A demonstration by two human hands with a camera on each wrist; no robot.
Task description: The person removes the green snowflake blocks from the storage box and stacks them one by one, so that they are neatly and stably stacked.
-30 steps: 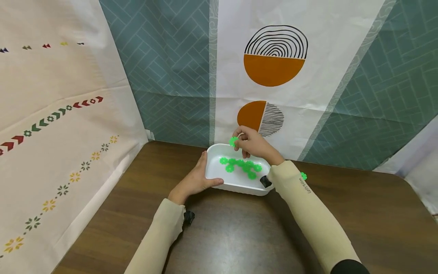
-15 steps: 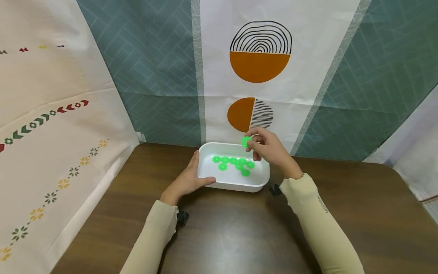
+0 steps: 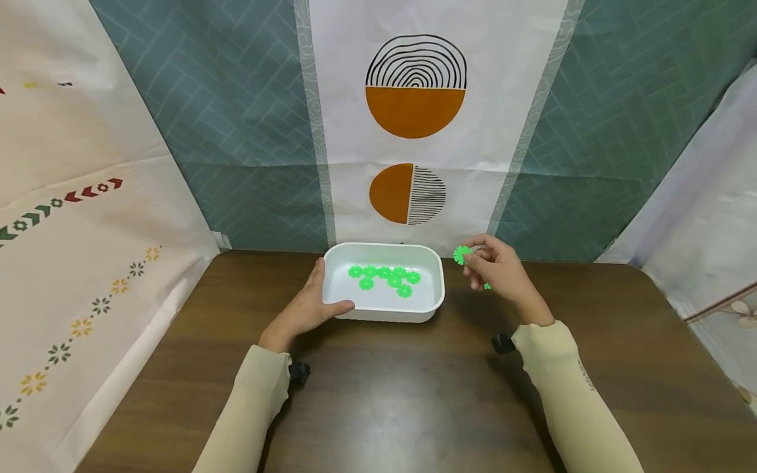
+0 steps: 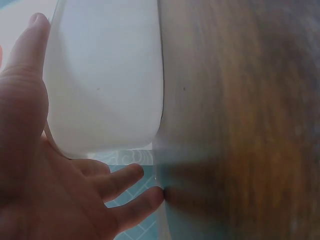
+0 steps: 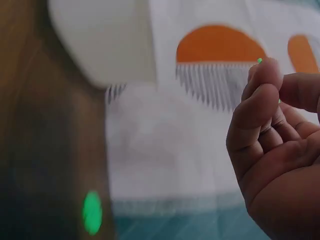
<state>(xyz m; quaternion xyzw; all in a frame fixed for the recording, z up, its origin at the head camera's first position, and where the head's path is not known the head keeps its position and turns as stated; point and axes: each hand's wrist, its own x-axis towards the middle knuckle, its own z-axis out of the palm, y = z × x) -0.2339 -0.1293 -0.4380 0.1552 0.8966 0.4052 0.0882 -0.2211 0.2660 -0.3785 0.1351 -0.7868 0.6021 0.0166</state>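
My right hand (image 3: 503, 274) pinches a green notched flower disc (image 3: 460, 255) between thumb and fingertips, up off the table to the right of the white tray. In the right wrist view only slivers of that disc show at the fingertips (image 5: 265, 72). Around the left end of the white tray (image 3: 384, 315) my left hand (image 3: 300, 309) holds on, its thumb along the front rim and its fingers at the side wall. Several matching green discs (image 3: 405, 291) lie flat inside the tray.
Another green disc (image 5: 92, 212) lies on the wooden table (image 3: 378, 394), mostly hidden behind my right hand in the head view. Patterned cloth (image 3: 254, 131) hangs right behind the table's back edge, and white cloth (image 3: 136, 217) stands along the left side.
My right hand has carried the green disc rightward, from above the tray to over the table beyond its right end. The left hand stays on the tray. The head view has shifted right.
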